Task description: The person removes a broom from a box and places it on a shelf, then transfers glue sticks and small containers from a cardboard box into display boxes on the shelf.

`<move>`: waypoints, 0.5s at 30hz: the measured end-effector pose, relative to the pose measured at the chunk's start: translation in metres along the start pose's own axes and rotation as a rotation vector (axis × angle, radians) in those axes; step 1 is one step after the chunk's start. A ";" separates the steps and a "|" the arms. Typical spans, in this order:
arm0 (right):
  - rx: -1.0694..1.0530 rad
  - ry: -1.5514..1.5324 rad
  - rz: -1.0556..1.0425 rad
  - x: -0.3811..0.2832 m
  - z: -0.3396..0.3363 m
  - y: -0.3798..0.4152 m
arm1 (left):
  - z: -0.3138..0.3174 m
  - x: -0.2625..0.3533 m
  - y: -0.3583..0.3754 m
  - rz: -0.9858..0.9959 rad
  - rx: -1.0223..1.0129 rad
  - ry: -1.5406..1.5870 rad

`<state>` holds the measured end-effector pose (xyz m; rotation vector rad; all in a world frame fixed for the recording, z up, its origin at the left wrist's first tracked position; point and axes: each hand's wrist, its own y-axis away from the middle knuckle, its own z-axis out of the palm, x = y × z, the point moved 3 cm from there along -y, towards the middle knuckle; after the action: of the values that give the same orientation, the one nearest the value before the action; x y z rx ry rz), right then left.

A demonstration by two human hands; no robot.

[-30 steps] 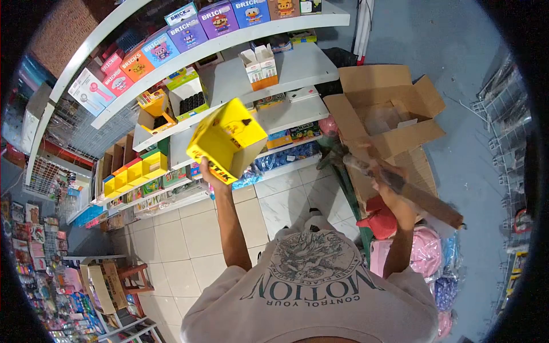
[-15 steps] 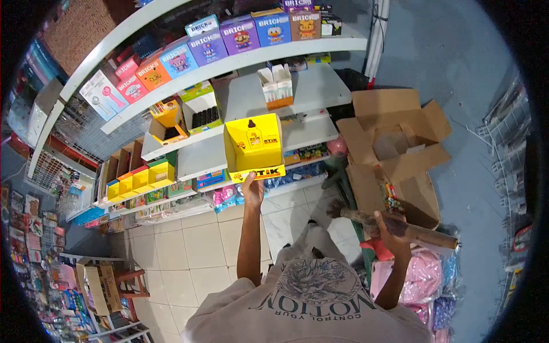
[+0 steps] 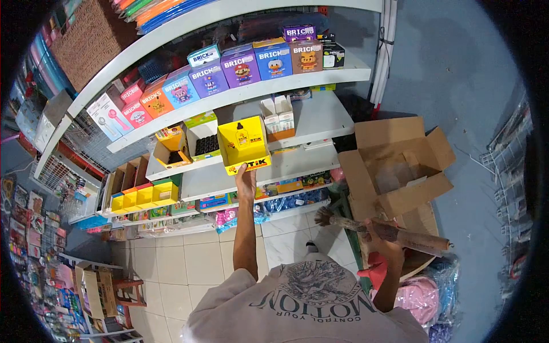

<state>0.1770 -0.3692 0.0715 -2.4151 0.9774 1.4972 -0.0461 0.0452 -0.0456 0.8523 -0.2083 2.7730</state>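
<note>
In my left hand [image 3: 246,182] is a yellow STIK display box [image 3: 254,165], gripped at its front wall with the thumb up. The box is tilted so that its bare yellow inside faces me. It overlaps the middle shelf [image 3: 311,123], between a box of small black items [image 3: 205,146] and a white-and-orange carton [image 3: 278,121]. My right hand [image 3: 384,243] is wrapped round a long brown duster-like tool [image 3: 420,239] with a frayed, bushy left end. That tool lies across my view in front of an open cardboard box [image 3: 394,166].
Colourful BRICKS boxes [image 3: 240,68] line the shelf above. Yellow compartment trays [image 3: 146,197] stand at the lower left. Pink plastic-wrapped goods [image 3: 416,296] lie on the right, below the cardboard box. A wire rack [image 3: 503,171] hangs along the right wall.
The yellow box has moved left and in over the shelf, next to the box of black items. My right hand has shifted slightly left and down with the brown tool. The view has tipped up.
</note>
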 end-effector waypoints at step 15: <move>-0.043 -0.220 0.155 -0.011 0.010 -0.022 | 0.018 -0.008 -0.001 0.275 0.003 0.089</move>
<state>0.1795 -0.3430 0.0710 -2.1846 1.1141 1.8071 -0.0295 0.0410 -0.0351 0.7490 -0.3284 3.0575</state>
